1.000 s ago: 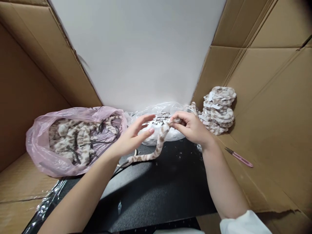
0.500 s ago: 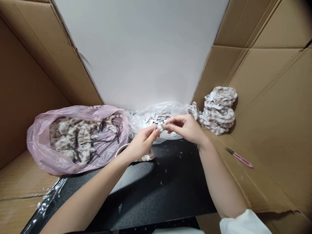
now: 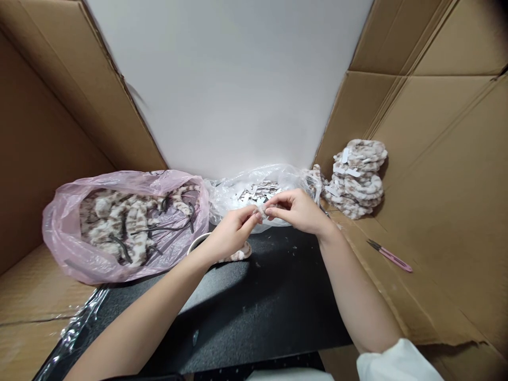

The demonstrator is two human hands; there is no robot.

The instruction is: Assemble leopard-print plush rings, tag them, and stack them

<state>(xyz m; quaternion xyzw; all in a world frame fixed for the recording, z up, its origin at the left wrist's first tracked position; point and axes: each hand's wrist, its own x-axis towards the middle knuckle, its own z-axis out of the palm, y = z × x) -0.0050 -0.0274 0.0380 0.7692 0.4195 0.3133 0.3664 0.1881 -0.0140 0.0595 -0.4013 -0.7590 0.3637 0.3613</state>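
Fingertips of my left hand (image 3: 232,230) pinch one side of a small tuft of fluffy white plush fabric (image 3: 262,209). Thumb and forefinger of my right hand (image 3: 297,210) press on its other side, so the two hands almost meet. Most of the tuft is covered by the fingers. Below my left wrist, a curved piece of spotted plush (image 3: 238,253) lies on the black table mat (image 3: 270,296), with a pale band (image 3: 195,243) showing beside it. Just behind the hands lies a clear plastic bag (image 3: 226,193) with many white labels (image 3: 260,190).
To the left, a pink plastic bag (image 3: 63,227) holds spotted plush pieces and dark cords. Fluffy bands with white tags form a stack (image 3: 361,185) at the back right. Pink-handled thread snips (image 3: 391,256) lie on cardboard at right. Cardboard walls (image 3: 448,159) stand around.
My right hand has shifted slightly left, closer to my left hand, and less of the plush tuft shows between them. Both hands keep their pinch.
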